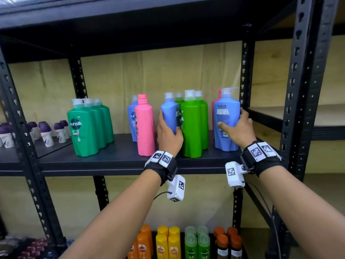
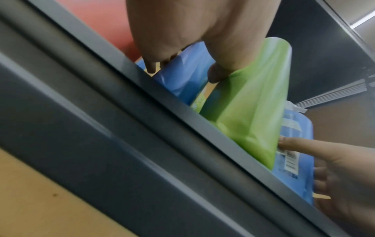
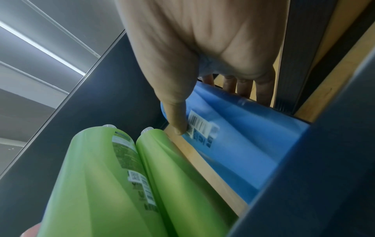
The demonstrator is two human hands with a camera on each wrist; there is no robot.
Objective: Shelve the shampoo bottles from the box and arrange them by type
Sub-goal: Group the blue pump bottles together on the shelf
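A: Blue bottles?
B: Both upright on shelf [image 1: 115,159]. Left hand [image 1: 169,136] wraps the small blue bottle [image 1: 169,116], between pink bottle [image 1: 144,126] and lime bottles [image 1: 194,128]. Right hand [image 1: 239,130] grips the blue pump bottle [image 1: 226,124].
A: Room?
B: Pump bottle just beside the right upright post [image 1: 246,75]; open shelf between dark green bottles [image 1: 87,128] and pink.

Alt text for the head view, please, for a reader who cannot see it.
On a black metal shelf, the left hand grips a blue bottle and the right hand grips a blue pump bottle, with light green bottles between them. Dark green bottles and a pink bottle stand further left.
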